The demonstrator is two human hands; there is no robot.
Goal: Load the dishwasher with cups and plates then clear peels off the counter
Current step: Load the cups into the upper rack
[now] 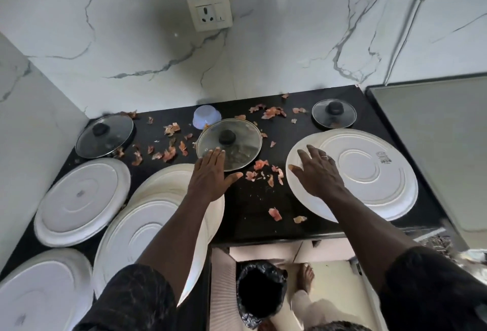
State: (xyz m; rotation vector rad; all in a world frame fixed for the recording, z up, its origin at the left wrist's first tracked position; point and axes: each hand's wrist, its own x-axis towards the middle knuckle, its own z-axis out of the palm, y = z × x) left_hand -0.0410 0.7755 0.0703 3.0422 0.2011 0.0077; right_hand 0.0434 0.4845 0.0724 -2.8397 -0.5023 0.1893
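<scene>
L hand point(210, 175) is held flat, fingers straight, nothing gripped; its fingertips are laid over the near rim of a glass lid point(237, 135) mid-counter. R hand point(317, 169) is spread wide, palm down, on the near-left edge of an upturned white plate point(374, 172); nothing gripped. Peels point(274, 113) are scattered over the black counter point(245, 206), many betw. the hands and behind the lid. More upturned plates point(79, 198) are set at left. A bag-lined bin point(259, 293) is seen below the counter edge.

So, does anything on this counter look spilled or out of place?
Yes. Reddish peels lie scattered over the black counter, mostly around the middle glass lid and beside the big plate on the right, which lies face down. Nothing looks broken.
</scene>
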